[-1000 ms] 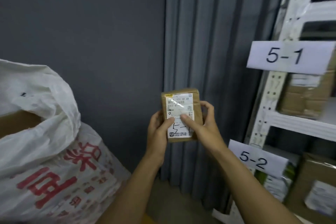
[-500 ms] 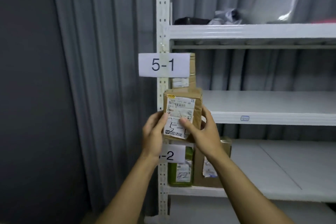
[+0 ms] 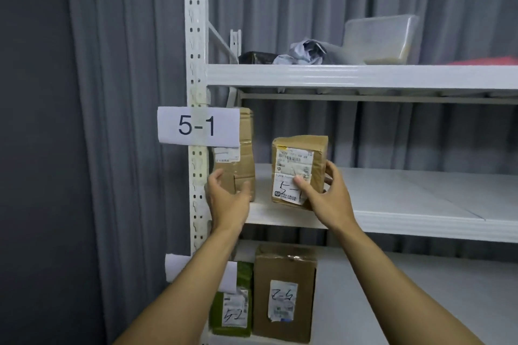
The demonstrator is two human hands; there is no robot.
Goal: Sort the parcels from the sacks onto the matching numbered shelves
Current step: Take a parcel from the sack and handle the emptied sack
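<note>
Parcel (image 3: 298, 173) marked 5-1 is at the front edge of the 5-1 shelf (image 3: 392, 216), right hand (image 3: 328, 199) gripping it, left hand (image 3: 227, 196) loose and empty by a neighbouring cardboard box (image 3: 242, 165); placement looks nearly done, release left, sacks out of view.

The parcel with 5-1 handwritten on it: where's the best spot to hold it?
By its right edge, coming from the front right, as the right hand does: thumb on the label face, fingers behind. The parcel stands upright and is shallow enough to pinch.
</note>
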